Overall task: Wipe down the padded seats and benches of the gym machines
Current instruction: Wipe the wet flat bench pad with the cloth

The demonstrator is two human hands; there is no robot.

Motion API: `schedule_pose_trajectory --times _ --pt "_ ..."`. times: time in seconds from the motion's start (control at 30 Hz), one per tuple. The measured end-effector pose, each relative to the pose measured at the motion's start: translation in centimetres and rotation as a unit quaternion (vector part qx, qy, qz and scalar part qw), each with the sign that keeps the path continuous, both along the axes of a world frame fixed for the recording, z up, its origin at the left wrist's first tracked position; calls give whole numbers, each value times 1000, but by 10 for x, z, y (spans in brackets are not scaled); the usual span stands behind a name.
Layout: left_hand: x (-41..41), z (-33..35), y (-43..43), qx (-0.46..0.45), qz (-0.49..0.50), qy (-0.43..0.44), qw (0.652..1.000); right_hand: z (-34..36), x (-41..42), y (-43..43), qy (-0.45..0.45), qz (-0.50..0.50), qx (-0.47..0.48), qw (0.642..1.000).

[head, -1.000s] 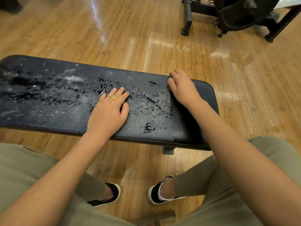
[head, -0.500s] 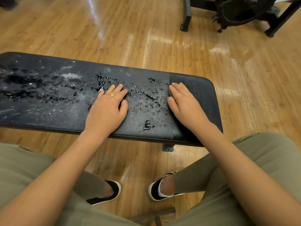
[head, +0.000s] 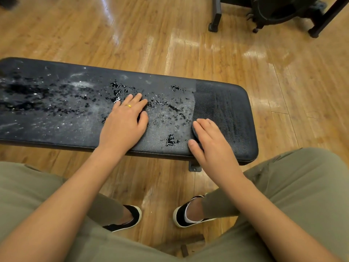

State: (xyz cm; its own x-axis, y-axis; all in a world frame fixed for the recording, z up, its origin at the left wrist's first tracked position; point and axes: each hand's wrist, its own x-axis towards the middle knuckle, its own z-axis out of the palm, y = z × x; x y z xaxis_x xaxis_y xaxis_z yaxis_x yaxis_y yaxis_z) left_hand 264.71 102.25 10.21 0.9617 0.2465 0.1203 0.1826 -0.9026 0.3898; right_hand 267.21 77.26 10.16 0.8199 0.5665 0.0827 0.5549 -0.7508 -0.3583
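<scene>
1. Across the whole frame, a wooden floor (head: 143, 35) of glossy planks lies under everything.
2. Through the middle of the frame, a black padded bench (head: 56, 125) runs from the left edge to right of centre. Water drops (head: 160, 108) and pale smears cover its left and middle parts. A darker, streaked strip (head: 226, 110) at its right end carries no drops.
3. Along the bottom of the frame, olive trousers (head: 302, 186) cover the person's bent legs on both sides.
4. In the upper right corner, the dark frame of a gym machine (head: 279, 10) stands on the floor, well apart from the bench.
5. The left hand (head: 122, 125) lies flat on the wet middle of the bench, fingers straight and close together, holding nothing.
6. The right hand (head: 215, 148) rests near the bench's front edge, at the border of wet and streaked parts, fingers straight, pressing down on a cloth.
7. Two black shoes (head: 128, 218) with pale soles stand on the floor below the bench.
8. The dark cloth (head: 194, 132) shows only as an edge under the right fingers.
9. A gold ring (head: 129, 106) sits on a left finger.
</scene>
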Motion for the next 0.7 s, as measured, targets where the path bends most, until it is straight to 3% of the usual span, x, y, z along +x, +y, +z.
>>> schedule_pose_trajectory --times 0.2,0.5,0.7 --pt "0 1 -1 6 1 -3 1000 1 48 24 -9 -36 10 999" --pt "2 -2 1 5 -1 -5 1000 -6 -11 -6 -25 2 23 999" --pt "2 -2 1 7 -4 -9 1000 5 65 28 -16 -29 31 999"
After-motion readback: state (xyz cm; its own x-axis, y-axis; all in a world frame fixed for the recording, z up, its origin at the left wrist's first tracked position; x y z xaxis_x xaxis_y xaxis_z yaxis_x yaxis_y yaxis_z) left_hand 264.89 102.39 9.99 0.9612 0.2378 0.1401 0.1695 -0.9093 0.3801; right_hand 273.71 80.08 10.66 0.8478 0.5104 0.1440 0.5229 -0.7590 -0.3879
